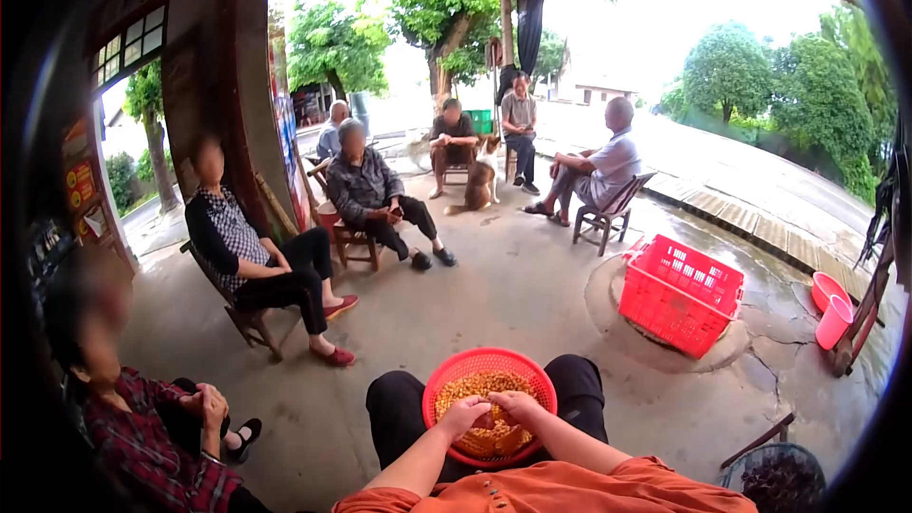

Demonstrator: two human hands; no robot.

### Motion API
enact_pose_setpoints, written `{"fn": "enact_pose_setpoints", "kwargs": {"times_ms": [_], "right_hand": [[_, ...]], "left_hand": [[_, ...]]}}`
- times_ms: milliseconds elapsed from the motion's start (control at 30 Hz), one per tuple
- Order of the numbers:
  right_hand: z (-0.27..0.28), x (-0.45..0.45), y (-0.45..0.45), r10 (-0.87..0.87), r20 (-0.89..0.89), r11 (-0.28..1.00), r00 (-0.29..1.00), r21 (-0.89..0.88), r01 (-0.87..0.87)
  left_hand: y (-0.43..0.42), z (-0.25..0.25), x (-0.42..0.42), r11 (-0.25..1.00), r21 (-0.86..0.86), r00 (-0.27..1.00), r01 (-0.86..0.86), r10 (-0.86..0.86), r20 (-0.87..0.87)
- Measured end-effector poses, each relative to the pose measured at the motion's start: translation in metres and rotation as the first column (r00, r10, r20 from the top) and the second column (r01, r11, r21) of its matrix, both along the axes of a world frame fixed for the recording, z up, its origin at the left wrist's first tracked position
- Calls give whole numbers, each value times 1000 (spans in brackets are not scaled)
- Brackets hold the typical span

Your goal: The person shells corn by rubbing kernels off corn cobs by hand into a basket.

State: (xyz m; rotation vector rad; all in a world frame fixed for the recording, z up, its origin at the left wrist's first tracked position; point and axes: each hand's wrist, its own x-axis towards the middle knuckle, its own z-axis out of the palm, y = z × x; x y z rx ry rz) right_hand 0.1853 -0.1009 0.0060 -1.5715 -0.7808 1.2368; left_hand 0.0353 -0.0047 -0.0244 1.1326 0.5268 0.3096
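Note:
A round red basket (542,383) rests on the lap between dark-trousered knees. Yellow-orange kernels (484,384) lie in it. Above the kernels, my left hand (465,415) and my right hand (517,407) meet at the fingertips, both with curled fingers. Between and just below them is a small reddish-brown object (487,418), partly covered by the fingers; which hand grips it is hard to tell.
Several people sit on chairs around the yard, one in a plaid shirt (161,437) close at left. A dog (483,176) sits farther back. Right of the lap are a red crate (679,296), a pink bucket (834,322) and a dark basket (782,477).

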Motion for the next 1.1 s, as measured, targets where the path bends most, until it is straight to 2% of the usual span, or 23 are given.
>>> {"fn": "enact_pose_setpoints", "kwargs": {"times_ms": [133, 200, 333, 367, 400, 467, 533, 600, 633, 700, 867, 1000, 1100], "right_hand": [[-11, 0, 3, -14, -71, 1000, 997, -18, 12], [-15, -4, 0, -84, 34, 996, 996, 18, 84], [-17, 4, -4, 15, -26, 998, 1000, -61, -17], [-21, 4, -5, -1, -39, 997, 999, -79, -3], [-17, 3, -8, 4, -43, 997, 999, -83, -7], [-1, 0, -16, -7, -166, 998, 986, -68, -4], [-13, 3, -13, -76, -204, 996, 976, -54, 66], [-26, 6, -8, -127, -204, 992, 971, -29, 123], [-34, 8, -5, -119, -196, 993, 973, -12, 119], [-34, 8, -4, -84, -135, 996, 987, -18, 82], [-23, 3, -8, -15, -61, 999, 998, -44, 13], [-23, 3, -9, 0, -163, 999, 987, -51, -8], [-22, 3, -6, 42, -62, 997, 997, -62, -46]], "left_hand": [[0, -1, 2, 997, 73, 1000, -3, 4, -7], [1, -9, 5, 991, 130, 999, 25, -20, -40], [-3, -13, 9, 976, 216, 1000, 31, -29, -11], [-2, -19, 12, 955, 298, 1000, 15, -9, -25], [-4, -20, 13, 956, 294, 1000, 12, -4, -28], [-7, -18, 14, 949, 317, 999, 3, 9, -36], [-10, -8, 12, 959, 282, 999, 3, 10, -47], [-4, -13, 13, 975, 212, 997, 67, -60, -37], [-8, -11, 13, 978, 202, 998, 59, -52, -41], [-9, -1, 14, 962, 258, 985, 94, -53, -164], [-7, 2, 10, 959, 270, 990, 89, -55, -130], [-4, 1, 8, 971, 215, 991, 106, -84, -108], [-5, 1, 6, 976, 195, 991, 96, -75, -114]]}}
